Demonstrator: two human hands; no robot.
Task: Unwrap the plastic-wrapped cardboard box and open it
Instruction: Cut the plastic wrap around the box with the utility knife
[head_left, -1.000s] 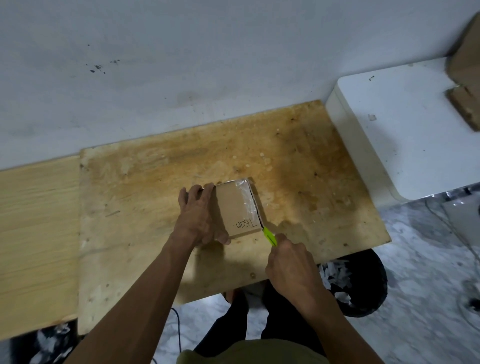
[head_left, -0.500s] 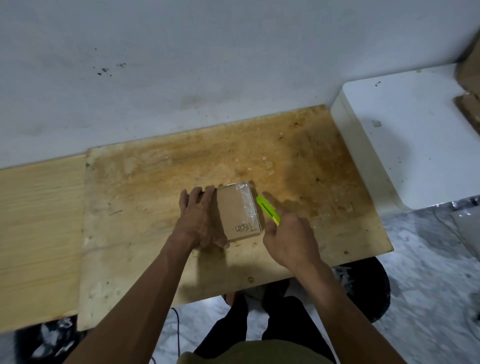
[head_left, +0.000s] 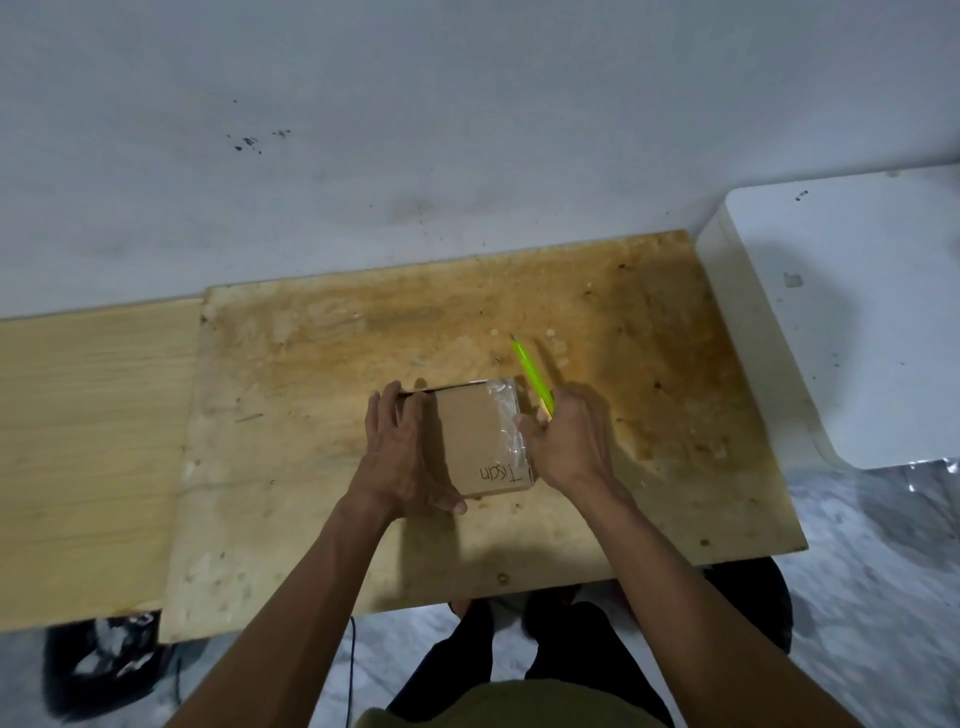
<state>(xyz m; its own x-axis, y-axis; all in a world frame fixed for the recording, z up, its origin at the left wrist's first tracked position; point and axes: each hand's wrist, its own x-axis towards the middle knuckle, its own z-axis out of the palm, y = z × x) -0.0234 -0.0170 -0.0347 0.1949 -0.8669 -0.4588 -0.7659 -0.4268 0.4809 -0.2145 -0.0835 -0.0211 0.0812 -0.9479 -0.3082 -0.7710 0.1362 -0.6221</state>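
Note:
A small cardboard box (head_left: 475, 441) with handwriting near its front edge lies on a stained plywood board (head_left: 311, 467). Clear plastic wrap (head_left: 506, 415) still shines along its right side. My left hand (head_left: 402, 457) rests on the box's left part, fingers over the far edge and thumb at the near corner. My right hand (head_left: 566, 441) grips a green utility knife (head_left: 530, 371) beside the box's right edge. The knife's tip points away from me, past the far right corner of the box.
A white block (head_left: 852, 332) stands at the right, against the board's end. A lighter wooden shelf (head_left: 88, 441) adjoins on the left. A wall runs behind. Dark bins (head_left: 98, 670) sit on the marble floor below.
My right hand has slid the knife along the box's right edge, from the near corner to beyond the far corner. The left hand stayed on the box.

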